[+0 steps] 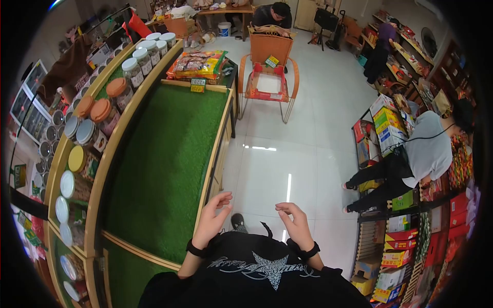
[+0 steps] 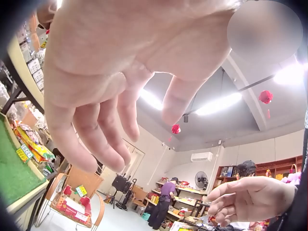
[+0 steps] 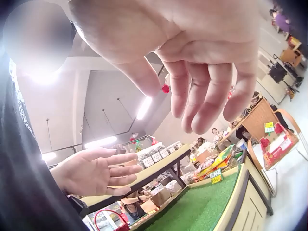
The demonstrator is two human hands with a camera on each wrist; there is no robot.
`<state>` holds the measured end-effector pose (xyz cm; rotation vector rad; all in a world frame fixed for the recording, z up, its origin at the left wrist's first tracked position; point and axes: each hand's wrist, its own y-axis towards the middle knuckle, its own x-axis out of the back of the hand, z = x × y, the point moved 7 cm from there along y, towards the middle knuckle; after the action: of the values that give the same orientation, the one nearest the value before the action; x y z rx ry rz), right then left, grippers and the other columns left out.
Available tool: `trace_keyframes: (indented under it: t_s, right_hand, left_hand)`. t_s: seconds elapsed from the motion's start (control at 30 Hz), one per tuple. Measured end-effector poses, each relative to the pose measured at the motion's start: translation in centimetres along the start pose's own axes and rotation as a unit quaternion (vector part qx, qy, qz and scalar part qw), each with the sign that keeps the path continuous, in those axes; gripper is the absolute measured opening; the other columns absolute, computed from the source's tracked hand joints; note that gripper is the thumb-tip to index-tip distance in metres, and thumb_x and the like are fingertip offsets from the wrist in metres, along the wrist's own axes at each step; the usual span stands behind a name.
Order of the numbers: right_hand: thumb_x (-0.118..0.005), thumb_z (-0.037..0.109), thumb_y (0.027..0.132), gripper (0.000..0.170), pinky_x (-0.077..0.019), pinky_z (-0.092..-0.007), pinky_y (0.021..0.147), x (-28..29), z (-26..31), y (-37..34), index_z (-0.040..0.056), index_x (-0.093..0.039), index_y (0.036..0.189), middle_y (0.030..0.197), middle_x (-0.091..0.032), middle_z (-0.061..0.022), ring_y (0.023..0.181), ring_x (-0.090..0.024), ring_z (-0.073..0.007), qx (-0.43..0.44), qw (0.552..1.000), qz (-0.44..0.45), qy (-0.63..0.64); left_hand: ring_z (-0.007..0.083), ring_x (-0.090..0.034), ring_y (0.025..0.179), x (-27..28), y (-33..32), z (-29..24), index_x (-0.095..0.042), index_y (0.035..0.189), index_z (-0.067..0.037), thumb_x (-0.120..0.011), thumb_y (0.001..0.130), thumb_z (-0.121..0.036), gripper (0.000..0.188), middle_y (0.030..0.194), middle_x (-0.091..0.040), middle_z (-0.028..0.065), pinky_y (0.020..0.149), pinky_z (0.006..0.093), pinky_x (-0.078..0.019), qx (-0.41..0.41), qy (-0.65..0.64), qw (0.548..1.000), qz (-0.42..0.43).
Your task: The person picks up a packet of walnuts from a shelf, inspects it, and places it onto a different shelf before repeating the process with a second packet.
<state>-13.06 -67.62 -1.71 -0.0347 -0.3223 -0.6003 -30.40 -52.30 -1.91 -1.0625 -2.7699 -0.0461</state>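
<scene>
My left hand hovers in front of my body by the right edge of a green turf-lined display shelf. Its fingers are relaxed and hold nothing, as the left wrist view also shows. Level with it, my right hand hangs over the tiled floor, palm turned inward, fingers loosely bent around nothing. The two hands face each other, apart. Colourful snack packets lie at the far end of the turf, with a yellow-green price tag before them.
Lidded jars line the raised shelf at left. Ahead stands an orange armchair with a red box on its seat; a person sits behind it. At right, a person in grey bends by shelves with stacked boxes. Another person stands farther back.
</scene>
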Motion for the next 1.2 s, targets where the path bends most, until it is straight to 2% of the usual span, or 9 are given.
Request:
trace_keyframes:
  t_s: [0.3,0.5,0.67,0.9,1.03,1.2]
  right_hand:
    - [-0.055,0.008,0.081,0.019,-0.0449,-0.0288,0.073,-3.1,0.1,7.4,0.0003,-0.057,0.098,0.092,-0.059,-0.011,0.08,-0.058,-0.0201,0.024,0.999,-0.004,-0.032]
    - [-0.054,0.008,0.08,0.019,-0.0447,-0.0287,0.072,-3.3,-1.9,12.2,-0.0002,-0.057,0.097,0.09,-0.059,-0.0114,0.079,-0.058,-0.0205,-0.017,0.999,0.024,-0.016]
    - [-0.054,0.008,0.08,0.019,-0.0447,-0.0287,0.072,-2.6,-2.6,18.7,-0.0001,-0.057,0.097,0.09,-0.059,-0.0114,0.079,-0.058,-0.0204,0.019,0.998,0.054,-0.004]
    - [-0.055,0.011,0.08,0.02,-0.0447,-0.0292,0.073,0.6,-2.5,27.8,0.0014,-0.057,0.098,0.09,-0.058,-0.0114,0.08,-0.057,-0.0216,0.045,0.993,0.111,-0.015]
    - [-0.055,0.01,0.08,0.02,-0.0444,-0.0292,0.073,4.0,-3.3,32.4,0.0017,-0.058,0.098,0.091,-0.059,-0.0112,0.081,-0.057,-0.0213,0.064,0.992,0.107,-0.034]
    - [-0.054,0.009,0.082,0.018,-0.044,-0.0291,0.075,7.9,-5.2,36.8,0.0014,-0.058,0.098,0.093,-0.06,-0.0104,0.083,-0.058,-0.0191,0.037,0.995,0.096,-0.006]
  left_hand:
    - [0.0186,-0.054,0.099,3.2,6.6,0.9,-0.05,0.114,-0.001,-0.054,0.082,-0.008,0.033,0.108,-0.058,0.0114,0.088,0.0302,-0.0408,0.016,0.006,1.0,0.024]
    - [0.0184,-0.054,0.098,3.0,9.8,1.8,-0.05,0.114,0.0,-0.055,0.082,-0.008,0.033,0.108,-0.057,0.0118,0.088,0.0298,-0.0409,0.048,-0.015,0.999,0.018]
    - [0.0169,-0.054,0.101,2.0,14.3,1.9,-0.049,0.116,0.0,-0.052,0.084,-0.006,0.032,0.108,-0.057,0.0102,0.089,0.029,-0.0405,0.049,-0.025,0.998,-0.002]
    - [0.0173,-0.053,0.101,-0.6,22.7,0.0,-0.049,0.115,0.001,-0.052,0.084,-0.007,0.032,0.109,-0.057,0.0098,0.088,0.0291,-0.0409,0.038,-0.018,0.999,-0.034]
    - [0.0175,-0.053,0.101,-3.0,27.8,-0.8,-0.049,0.116,0.001,-0.052,0.085,-0.008,0.032,0.108,-0.056,0.0099,0.089,0.0292,-0.0405,0.037,-0.012,0.999,-0.037]
    - [0.0195,-0.056,0.098,-5.8,32.9,-0.3,-0.051,0.113,-0.002,-0.055,0.082,-0.01,0.033,0.107,-0.058,0.0121,0.087,0.0312,-0.0419,0.024,-0.033,0.997,-0.065]
